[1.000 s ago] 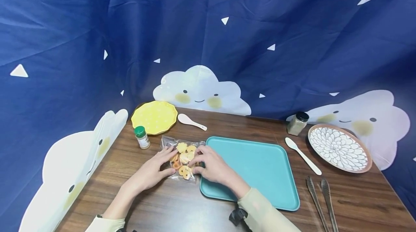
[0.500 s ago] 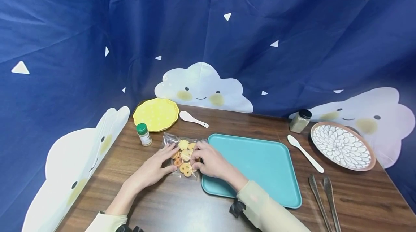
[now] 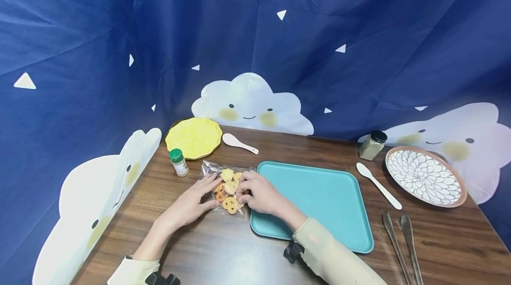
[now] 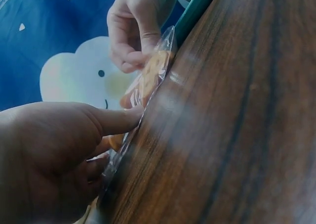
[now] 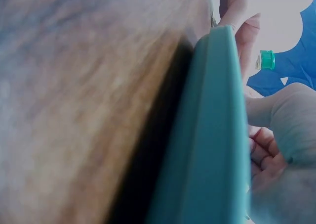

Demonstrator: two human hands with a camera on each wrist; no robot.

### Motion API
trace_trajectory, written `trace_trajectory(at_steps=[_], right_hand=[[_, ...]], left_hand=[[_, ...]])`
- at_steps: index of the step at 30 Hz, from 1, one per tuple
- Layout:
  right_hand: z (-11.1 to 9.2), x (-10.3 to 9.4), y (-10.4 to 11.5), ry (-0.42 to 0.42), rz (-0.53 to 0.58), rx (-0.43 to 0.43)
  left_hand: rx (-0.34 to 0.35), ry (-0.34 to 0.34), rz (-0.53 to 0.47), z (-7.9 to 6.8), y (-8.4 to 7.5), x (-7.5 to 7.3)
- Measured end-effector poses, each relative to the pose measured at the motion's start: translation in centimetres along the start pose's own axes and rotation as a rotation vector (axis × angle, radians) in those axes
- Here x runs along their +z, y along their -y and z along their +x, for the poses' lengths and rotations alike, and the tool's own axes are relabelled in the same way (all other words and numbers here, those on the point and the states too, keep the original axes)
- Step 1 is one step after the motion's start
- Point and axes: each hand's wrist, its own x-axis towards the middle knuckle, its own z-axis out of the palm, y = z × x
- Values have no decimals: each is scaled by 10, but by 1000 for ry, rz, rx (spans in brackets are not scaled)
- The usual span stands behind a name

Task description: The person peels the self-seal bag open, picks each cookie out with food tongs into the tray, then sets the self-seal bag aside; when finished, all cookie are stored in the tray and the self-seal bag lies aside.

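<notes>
The clear bag of cookies [image 3: 229,187] lies on the wooden surface [image 3: 203,245], its ends partly covered. The left hand's [image 3: 193,203] grip is spread, touching it; the right hand [image 3: 261,194] bends at the other end, whether pinching film I can't tell. That forearm hides some teal tray [image 3: 315,201]; two metal handles [image 3: 413,249] run out of sight.

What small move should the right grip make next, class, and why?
Perhaps the right grip should raise its side of the clear plastic bag of golden cookies: its curled fingers are at that side, while the left grip rests on the other.
</notes>
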Motion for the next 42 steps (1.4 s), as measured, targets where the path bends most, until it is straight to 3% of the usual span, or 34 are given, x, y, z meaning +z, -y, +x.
trace_trajectory(at_steps=[8,18,22,27,35,42], right_hand=[[-9,-13,-2,-41,17,-40],[-23,-22,-14,27,110,101],[-20,-27,-17,71,182,138],[-6,-34,-23,54,269,175],[16,-19,-33,61,175,240],[11,-15,-34,-38,167,230]], left_hand=[[0,-3,-5,2,3,-2],[3,-13,-6,-3,8,-10],[7,-10,-6,-4,6,-11],[16,-6,-10,-3,4,-11],[10,-6,-7,-4,4,-9],[1,-5,-10,-4,6,-7]])
